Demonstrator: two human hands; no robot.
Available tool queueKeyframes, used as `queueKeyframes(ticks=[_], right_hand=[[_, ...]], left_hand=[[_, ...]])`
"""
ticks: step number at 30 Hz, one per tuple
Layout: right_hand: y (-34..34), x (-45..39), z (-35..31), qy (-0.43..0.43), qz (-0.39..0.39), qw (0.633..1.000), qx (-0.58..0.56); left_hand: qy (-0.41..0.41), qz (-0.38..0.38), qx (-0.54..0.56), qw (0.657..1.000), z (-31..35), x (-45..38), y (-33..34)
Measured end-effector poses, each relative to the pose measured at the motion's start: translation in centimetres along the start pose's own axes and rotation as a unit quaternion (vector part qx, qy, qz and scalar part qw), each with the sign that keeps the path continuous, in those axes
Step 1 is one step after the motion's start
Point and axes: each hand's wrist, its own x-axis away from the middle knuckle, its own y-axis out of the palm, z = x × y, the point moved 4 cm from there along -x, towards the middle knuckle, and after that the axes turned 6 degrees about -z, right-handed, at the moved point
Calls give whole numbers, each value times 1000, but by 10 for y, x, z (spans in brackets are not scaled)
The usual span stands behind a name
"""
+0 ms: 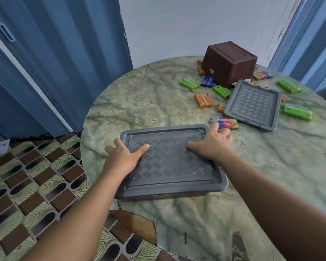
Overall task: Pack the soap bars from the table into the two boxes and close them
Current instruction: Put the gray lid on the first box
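A grey lid [169,161] covers a box near the table's front edge. My left hand [123,155] lies on the lid's left rim with its thumb flat on top. My right hand [212,143] presses the lid's far right corner with fingers spread. A brown box [229,63] stands upside down at the back. A second grey lid [253,104] lies loose beside it. Several wrapped soap bars lie around them: green [189,84], blue [207,81], orange [203,100] and a multicoloured one [226,123] just beyond my right fingers.
The round marble-patterned table [158,102] ends in a curved edge to the left, over a patterned floor [32,172]. Blue folding doors [55,53] stand at the left and a white wall behind. More green bars [297,112] lie at the far right.
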Motion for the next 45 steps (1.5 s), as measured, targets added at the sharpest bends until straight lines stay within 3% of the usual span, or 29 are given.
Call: queueKeyframes(ticks=[4,9,15,21,26,32,37,45], right_hand=[[14,-2,4,-23,-7,998,-55],[15,1,10,-35,1,998,-61],[18,3,16,-47,16,997,-65],[17,2,19,-19,36,993,-113],[17,0,19,-16,45,992,-115],[17,0,17,-26,51,992,-111],[16,0,18,-33,65,992,-100],[16,19,2,-81,114,986,92]], left_hand=[[14,2,-6,1000,-3,-1,1],[31,44,6,999,-10,6,7],[26,44,40,998,-14,6,7],[-19,73,189,979,-34,6,0],[31,101,30,994,-33,16,-10],[116,196,-140,964,-15,41,2],[111,165,-104,975,-15,41,10],[105,140,-25,984,-19,37,12]])
